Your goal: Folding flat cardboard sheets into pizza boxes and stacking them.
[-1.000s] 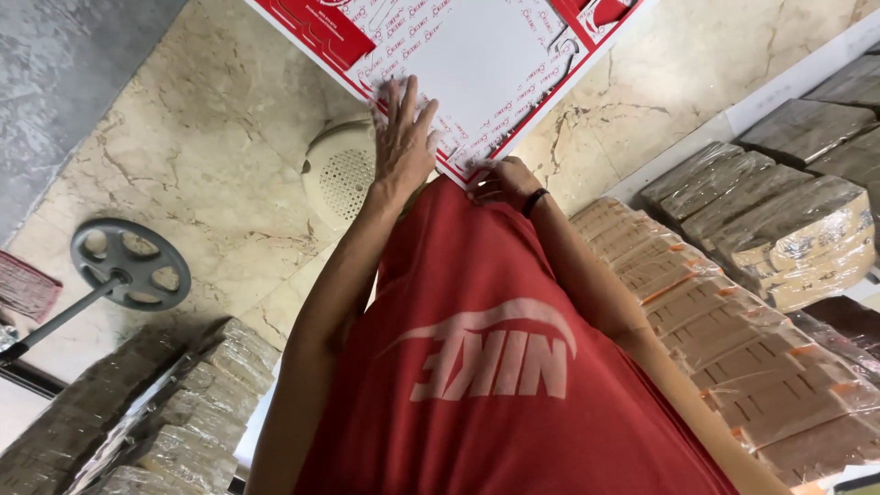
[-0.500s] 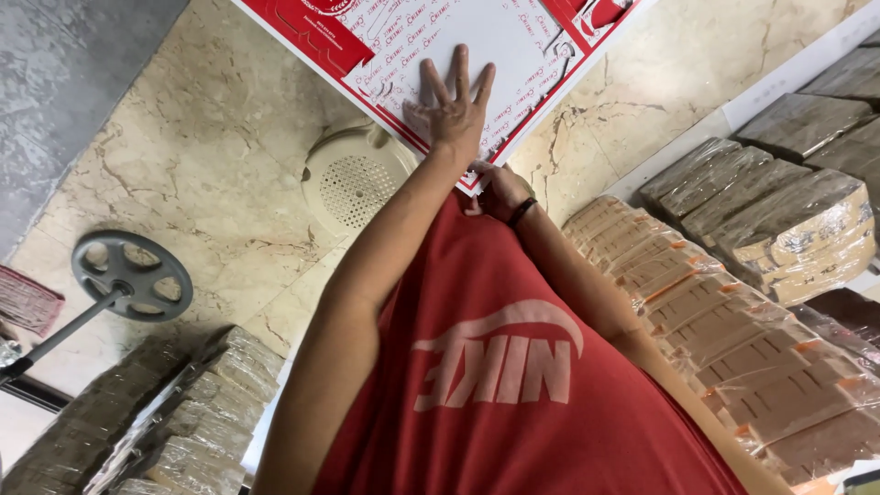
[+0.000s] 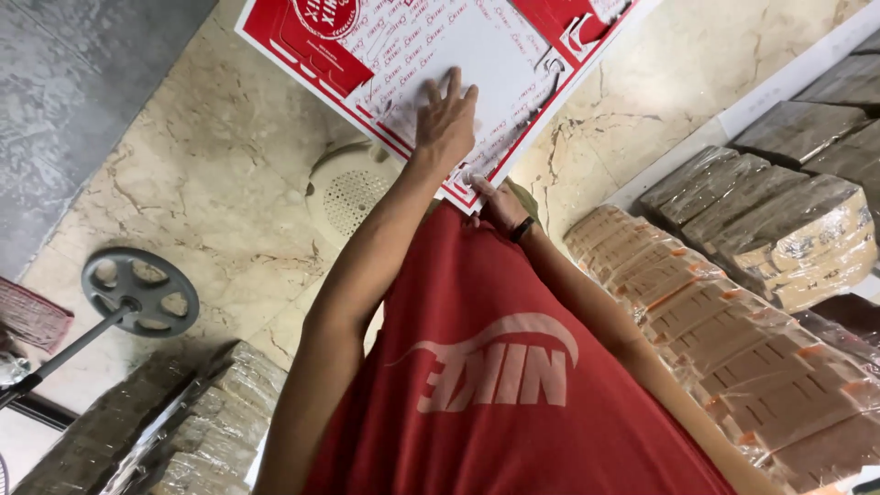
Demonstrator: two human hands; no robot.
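Note:
A flat red-and-white printed cardboard box blank (image 3: 500,55) lies on the marble floor in front of me. My left hand (image 3: 446,124) rests flat on its white middle, fingers together and pointing away. My right hand (image 3: 500,203), with a dark band on the wrist, pinches the blank's near corner just above my red shirt (image 3: 513,394). Both arms reach forward over the shirt.
Wrapped bundles of brown cardboard blanks (image 3: 733,312) stand at the right, more bundles (image 3: 788,202) behind them, and others at the lower left (image 3: 183,431). A round floor drain cover (image 3: 353,197) sits beside my left arm. A grey disc base on a pole (image 3: 139,291) lies at the left.
My left hand has slid farther onto the blank's white area and its fingers have closed together. The blank now sits lower and more to the left in view. My right hand stays at the near corner.

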